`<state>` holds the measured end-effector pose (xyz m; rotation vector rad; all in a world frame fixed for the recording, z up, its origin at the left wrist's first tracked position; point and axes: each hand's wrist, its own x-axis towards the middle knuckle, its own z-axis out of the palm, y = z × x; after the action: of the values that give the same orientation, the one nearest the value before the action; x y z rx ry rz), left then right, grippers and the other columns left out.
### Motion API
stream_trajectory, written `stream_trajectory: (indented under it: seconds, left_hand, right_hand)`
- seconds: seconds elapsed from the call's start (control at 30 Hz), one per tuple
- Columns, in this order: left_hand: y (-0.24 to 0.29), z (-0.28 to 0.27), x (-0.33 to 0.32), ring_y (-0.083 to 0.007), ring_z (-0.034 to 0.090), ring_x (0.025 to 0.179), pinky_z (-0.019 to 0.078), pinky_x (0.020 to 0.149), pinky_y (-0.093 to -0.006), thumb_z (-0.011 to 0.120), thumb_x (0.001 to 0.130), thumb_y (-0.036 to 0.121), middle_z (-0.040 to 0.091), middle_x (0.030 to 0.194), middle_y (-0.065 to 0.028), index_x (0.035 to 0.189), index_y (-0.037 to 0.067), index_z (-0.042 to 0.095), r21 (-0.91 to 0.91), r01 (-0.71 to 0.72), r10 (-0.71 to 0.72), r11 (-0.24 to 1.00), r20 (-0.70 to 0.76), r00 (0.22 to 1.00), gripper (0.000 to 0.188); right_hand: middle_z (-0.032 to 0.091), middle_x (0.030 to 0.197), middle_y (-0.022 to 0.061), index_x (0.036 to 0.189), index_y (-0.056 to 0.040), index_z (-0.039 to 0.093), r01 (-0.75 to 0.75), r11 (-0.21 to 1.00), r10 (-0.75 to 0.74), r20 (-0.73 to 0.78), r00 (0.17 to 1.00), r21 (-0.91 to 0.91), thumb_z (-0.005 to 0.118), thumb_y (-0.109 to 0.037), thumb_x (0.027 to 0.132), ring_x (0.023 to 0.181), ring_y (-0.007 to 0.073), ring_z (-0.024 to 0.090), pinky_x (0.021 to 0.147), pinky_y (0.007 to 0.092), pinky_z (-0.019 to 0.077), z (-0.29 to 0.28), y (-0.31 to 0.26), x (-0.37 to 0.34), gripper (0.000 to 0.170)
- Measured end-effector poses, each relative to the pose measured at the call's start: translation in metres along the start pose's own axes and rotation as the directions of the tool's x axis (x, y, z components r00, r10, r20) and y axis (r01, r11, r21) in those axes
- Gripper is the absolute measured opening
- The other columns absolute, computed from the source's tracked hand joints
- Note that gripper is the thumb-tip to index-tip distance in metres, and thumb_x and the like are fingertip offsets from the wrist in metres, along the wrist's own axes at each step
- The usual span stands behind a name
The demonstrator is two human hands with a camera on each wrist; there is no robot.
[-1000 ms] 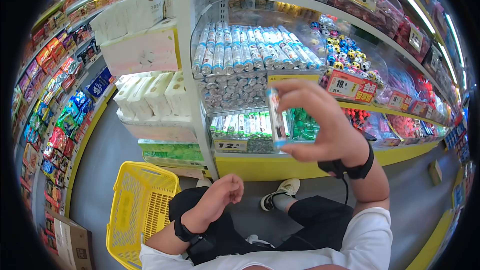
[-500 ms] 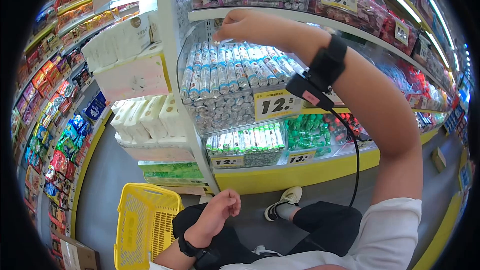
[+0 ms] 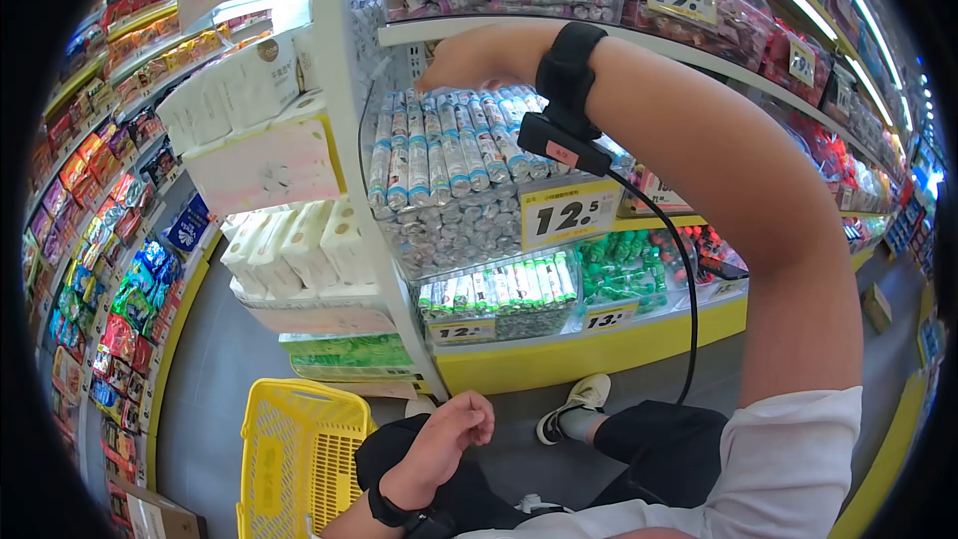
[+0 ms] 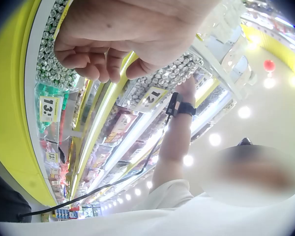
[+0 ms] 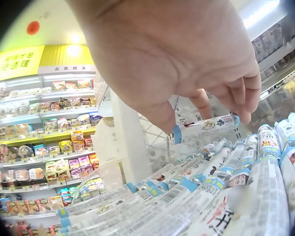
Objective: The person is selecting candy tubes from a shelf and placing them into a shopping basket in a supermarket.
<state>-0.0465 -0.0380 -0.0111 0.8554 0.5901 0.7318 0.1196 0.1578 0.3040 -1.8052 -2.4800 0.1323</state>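
My right hand [image 3: 484, 58] reaches over the rear of a clear bin [image 3: 449, 240] stacked with white, blue-ended tube packs [image 3: 439, 155]. Between thumb and fingers it holds one printed tube pack [image 5: 209, 128] lengthwise, just above the pile, as the right wrist view shows. In the head view that pack is hidden behind the hand. Low in front of my body, the left hand [image 3: 449, 439] hangs with loosely curled fingers and nothing in it. Those fingers [image 4: 99, 66] also show in the left wrist view.
A yellow basket [image 3: 261, 469] stands on the floor at the left. White paper packs [image 3: 289, 250] fill the shelf left of the bin. Below are green-ended tubes [image 3: 499, 284]; a shelf edge [image 3: 639, 35] runs above the right arm. A cable [image 3: 689, 279] hangs from that wrist.
One second ago the right hand held a tube pack up in front of the shelves. It has since moved up and left over the bin's rear. The left hand stays loosely curled.
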Motion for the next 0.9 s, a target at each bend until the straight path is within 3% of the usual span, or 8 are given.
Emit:
stream_trajectory:
  seconds: [0.1, 0.2, 0.3, 0.5, 0.6, 0.7, 0.8, 0.9]
  left_hand:
    - [0.001, 0.001, 0.0, -0.0147, 0.051, 0.073, 0.0398, 0.069, -0.0257, 0.052, 0.087, 0.019, 0.055, 0.079, -0.0056, 0.088, 0.003, 0.055, -0.008, -0.008, 0.007, 1.0, -0.016, 1.0, 0.017]
    - [0.003, 0.001, -0.002, -0.0148, 0.051, 0.073, 0.0396, 0.068, -0.0258, 0.051, 0.087, 0.019, 0.055, 0.079, -0.0057, 0.088, 0.002, 0.055, -0.005, -0.015, 0.015, 1.0, -0.014, 1.0, 0.017]
    - [0.004, 0.0, -0.002, -0.0152, 0.05, 0.073, 0.0395, 0.068, -0.0259, 0.051, 0.087, 0.018, 0.054, 0.079, -0.006, 0.087, 0.002, 0.054, -0.014, -0.024, 0.024, 1.0, -0.006, 1.0, 0.017]
    - [0.005, -0.001, -0.006, -0.016, 0.05, 0.074, 0.0397, 0.068, -0.0262, 0.05, 0.087, 0.016, 0.054, 0.079, -0.0066, 0.088, 0.001, 0.053, -0.028, -0.032, 0.032, 0.999, -0.004, 0.999, 0.016]
    - [0.005, -0.001, -0.008, -0.0158, 0.05, 0.074, 0.0398, 0.068, -0.0262, 0.05, 0.087, 0.016, 0.054, 0.079, -0.0064, 0.088, 0.001, 0.053, -0.03, -0.031, 0.031, 0.999, -0.006, 1.0, 0.015]
    - [0.004, -0.003, -0.009, -0.0157, 0.05, 0.074, 0.0398, 0.068, -0.0261, 0.05, 0.088, 0.017, 0.054, 0.079, -0.0062, 0.088, 0.002, 0.053, -0.034, -0.036, 0.036, 0.999, -0.003, 0.999, 0.015]
    - [0.005, -0.003, -0.009, -0.0155, 0.05, 0.074, 0.0396, 0.068, -0.0258, 0.05, 0.088, 0.017, 0.053, 0.079, -0.0059, 0.088, 0.002, 0.053, -0.04, -0.04, 0.04, 0.998, -0.005, 0.999, 0.015]
    - [0.006, -0.003, -0.01, -0.0154, 0.05, 0.075, 0.0393, 0.068, -0.0256, 0.05, 0.088, 0.017, 0.053, 0.079, -0.0057, 0.089, 0.002, 0.053, -0.04, -0.044, 0.044, 0.998, -0.003, 0.999, 0.015]
  right_hand:
    - [0.057, 0.087, 0.0088, 0.101, 0.0001, 0.061, -0.03, 0.998, 0.033, -0.073, 0.997, 0.049, 0.053, -0.052, 0.086, 0.069, 0.0204, 0.054, 0.063, 0.0317, 0.0472, 0.004, 0.002, 0.009, 0.054]
    - [0.061, 0.096, 0.0117, 0.111, -0.001, 0.059, 0.019, 0.993, -0.023, -0.031, 0.999, -0.117, 0.05, -0.049, 0.089, 0.078, 0.0219, 0.059, 0.068, 0.0332, 0.05, 0.003, 0.001, 0.014, 0.053]
    - [0.063, 0.114, 0.0154, 0.115, 0.0004, 0.061, 0.017, 0.981, -0.019, -0.005, 1.0, -0.192, 0.042, -0.028, 0.091, 0.091, 0.03, 0.062, 0.08, 0.0439, 0.0478, 0.013, -0.006, 0.028, 0.042]
    - [0.062, 0.117, 0.0168, 0.112, -0.001, 0.064, 0.065, 0.89, -0.082, -0.017, 0.997, -0.45, 0.048, -0.015, 0.086, 0.099, 0.0347, 0.061, 0.085, 0.0453, 0.0471, 0.019, -0.004, 0.054, 0.034]
    - [0.063, 0.114, 0.017, 0.108, -0.0007, 0.066, 0.232, 0.604, -0.21, 0.129, 0.969, -0.762, 0.051, -0.01, 0.083, 0.099, 0.0331, 0.061, 0.083, 0.0444, 0.0479, 0.026, 0.018, 0.089, 0.031]
    - [0.067, 0.087, 0.0181, 0.09, 0.0042, 0.066, 0.158, 0.79, -0.19, 0.009, 0.982, -0.592, 0.05, -0.021, 0.085, 0.078, 0.0278, 0.066, 0.068, 0.0404, 0.0525, 0.03, 0.039, 0.105, 0.03]
    - [0.067, 0.09, 0.016, 0.093, 0.0043, 0.065, 0.173, 0.813, -0.181, 0.042, 0.983, -0.555, 0.051, -0.022, 0.085, 0.078, 0.0264, 0.066, 0.067, 0.0402, 0.0523, 0.026, 0.029, 0.095, 0.031]
    - [0.067, 0.091, 0.0137, 0.094, 0.004, 0.065, 0.094, 0.927, -0.089, 0.031, 0.996, -0.363, 0.052, -0.022, 0.084, 0.075, 0.0243, 0.065, 0.066, 0.0382, 0.0513, 0.027, 0.022, 0.087, 0.031]
